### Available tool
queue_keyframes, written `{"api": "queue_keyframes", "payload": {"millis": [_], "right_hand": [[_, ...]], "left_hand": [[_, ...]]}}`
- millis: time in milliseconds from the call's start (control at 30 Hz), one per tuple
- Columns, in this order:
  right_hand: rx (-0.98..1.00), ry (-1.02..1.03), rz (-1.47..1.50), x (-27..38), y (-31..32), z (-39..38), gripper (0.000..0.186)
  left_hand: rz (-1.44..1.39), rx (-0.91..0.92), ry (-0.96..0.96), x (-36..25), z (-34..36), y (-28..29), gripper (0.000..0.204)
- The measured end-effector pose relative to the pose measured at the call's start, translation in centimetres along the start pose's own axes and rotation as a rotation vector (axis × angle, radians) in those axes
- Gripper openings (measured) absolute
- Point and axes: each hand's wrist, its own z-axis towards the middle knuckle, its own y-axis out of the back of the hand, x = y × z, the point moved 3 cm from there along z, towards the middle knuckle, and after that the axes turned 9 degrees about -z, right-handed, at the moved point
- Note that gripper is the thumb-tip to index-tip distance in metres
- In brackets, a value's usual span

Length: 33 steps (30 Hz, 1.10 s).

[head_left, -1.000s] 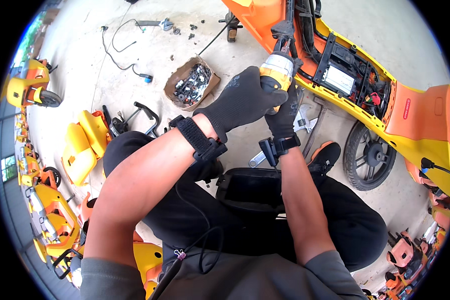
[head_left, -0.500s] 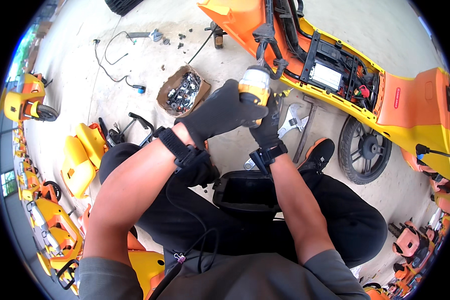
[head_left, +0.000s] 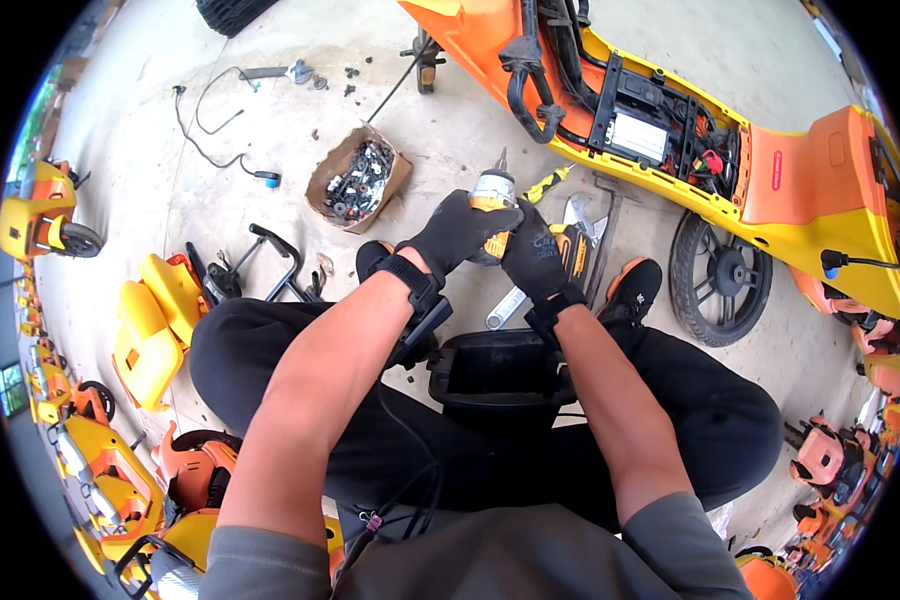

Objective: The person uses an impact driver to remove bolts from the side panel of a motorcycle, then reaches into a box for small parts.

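Clearly, a red label (head_left: 777, 172) with pale marks sits on the scooter's (head_left: 820, 205) orange panel, a white label (head_left: 637, 138) shows inside its frame, and pale print crosses the gloved right hand (head_left: 537, 258). The left hand's (head_left: 458, 232) fingers curl closed around the drill (head_left: 494, 190), apart from the scooter, bit pointing away. The right hand touches the drill's side; its fingers are mostly hidden, so their grip cannot be told.

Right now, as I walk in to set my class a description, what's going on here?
A person in dark gloves has both the left grip and the right grip on a yellow power drill. Its bit points away from the body, touching nothing. Ahead to the right stands an orange-and-yellow scooter; ahead to the left sits a cardboard box of small parts.
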Motion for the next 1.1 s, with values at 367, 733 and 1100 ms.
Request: {"api": "queue_keyframes", "payload": {"millis": [367, 733, 1100], "right_hand": [[-0.071, -0.105, -0.110, -3.9, 0.3, 3.0, 0.053], [-0.089, -0.118, -0.171, -4.5, 0.3, 4.7, 0.049], [-0.115, -0.144, -0.198, -4.4, -0.1, 4.7, 0.048]], "left_hand": [[-0.072, 0.105, -0.004, -0.4, 5.7, -0.7, 0.055], [-0.070, 0.133, -0.065, -0.9, 7.4, 0.0, 0.059], [-0.078, 0.180, -0.059, -0.4, 8.8, 0.6, 0.057]]}}
